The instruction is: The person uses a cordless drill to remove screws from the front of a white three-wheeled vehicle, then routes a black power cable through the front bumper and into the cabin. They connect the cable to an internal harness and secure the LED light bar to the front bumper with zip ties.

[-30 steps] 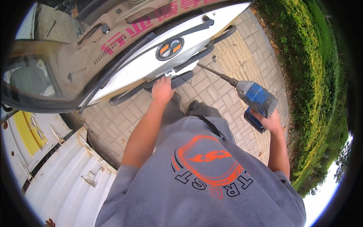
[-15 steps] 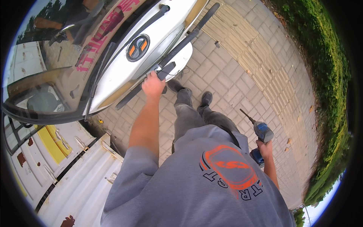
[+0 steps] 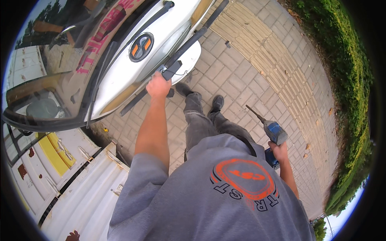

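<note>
My left hand [image 3: 159, 86] is closed at a black block-shaped fitting [image 3: 173, 70] on a long black bar [image 3: 192, 43]. The bar runs across the front of a white vehicle [image 3: 120, 80]. A bit of silver metal shows by my fingertips; my palm hides how the fitting meets the bar. On the right, my right hand [image 3: 278, 150] is wrapped around the grip of a blue and grey cordless drill [image 3: 275, 131]. The drill's long thin bit [image 3: 254, 113] points forward and left over the paving, apart from the vehicle.
A thin black wire [image 3: 193, 73] hangs near the fitting. My shoes [image 3: 217, 103] stand on brick paving [image 3: 229, 76]. Rusty white panels [image 3: 84, 193] lie at lower left. A green hedge [image 3: 354, 100] borders the right side.
My right hand and the drill have moved slightly forward and left. My left hand stays at the fitting, which has turned a little. The whole view has shifted slightly.
</note>
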Tool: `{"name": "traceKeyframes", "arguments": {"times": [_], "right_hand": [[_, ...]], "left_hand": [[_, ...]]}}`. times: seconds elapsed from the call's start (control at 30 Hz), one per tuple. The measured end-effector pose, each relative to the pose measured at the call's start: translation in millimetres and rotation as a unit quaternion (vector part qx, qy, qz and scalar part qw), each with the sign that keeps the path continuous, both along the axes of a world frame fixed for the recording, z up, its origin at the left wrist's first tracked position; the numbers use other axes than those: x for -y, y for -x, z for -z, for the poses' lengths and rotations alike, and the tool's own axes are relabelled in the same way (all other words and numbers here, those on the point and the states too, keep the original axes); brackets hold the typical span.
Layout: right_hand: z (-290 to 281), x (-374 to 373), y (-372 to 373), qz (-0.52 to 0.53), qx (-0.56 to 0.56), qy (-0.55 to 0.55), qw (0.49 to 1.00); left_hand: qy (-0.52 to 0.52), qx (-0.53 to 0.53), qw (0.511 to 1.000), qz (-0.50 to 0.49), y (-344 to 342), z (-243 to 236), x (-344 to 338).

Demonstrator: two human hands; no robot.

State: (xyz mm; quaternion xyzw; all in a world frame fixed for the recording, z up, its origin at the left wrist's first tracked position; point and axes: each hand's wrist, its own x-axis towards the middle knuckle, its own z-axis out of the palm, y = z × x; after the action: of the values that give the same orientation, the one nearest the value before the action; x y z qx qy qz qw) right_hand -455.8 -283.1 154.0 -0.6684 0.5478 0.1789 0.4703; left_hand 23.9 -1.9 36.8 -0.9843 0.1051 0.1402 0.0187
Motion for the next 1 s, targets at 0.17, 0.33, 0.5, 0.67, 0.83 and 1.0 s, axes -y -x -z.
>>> {"name": "traceKeyframes", "arguments": {"times": [0.17, 0.33, 0.5, 0.67, 0.83, 1.0], "right_hand": [[-18.2, -5.2, -36.7, -0.08, 0.034, 0.031, 0.996], [-0.3, -0.5, -39.6, -0.235, 0.103, 0.056, 0.965], [11.0, -10.3, -83.8, -0.408, 0.081, 0.041, 0.909], [-4.7, -53.8, -126.8, -0.58, 0.187, 0.075, 0.789], [-51.7, -114.1, -150.3, -0.653, 0.318, 0.029, 0.687], [-71.2, -155.0, -151.4, -0.679, 0.37, -0.047, 0.632]], "left_hand": [[0.06, 0.045, 0.997, -0.001, 24.5, -19.1, 0.0], [0.165, -0.062, 0.979, -0.102, 137.5, -32.9, -66.2], [0.206, -0.199, 0.906, -0.312, 285.4, -49.1, -186.7], [0.304, -0.161, 0.893, -0.29, 307.6, -131.9, -186.1], [0.316, -0.115, 0.934, 0.12, 288.9, -205.7, -114.7], [0.314, -0.445, 0.832, 0.107, 278.3, -239.5, -123.6]]}}
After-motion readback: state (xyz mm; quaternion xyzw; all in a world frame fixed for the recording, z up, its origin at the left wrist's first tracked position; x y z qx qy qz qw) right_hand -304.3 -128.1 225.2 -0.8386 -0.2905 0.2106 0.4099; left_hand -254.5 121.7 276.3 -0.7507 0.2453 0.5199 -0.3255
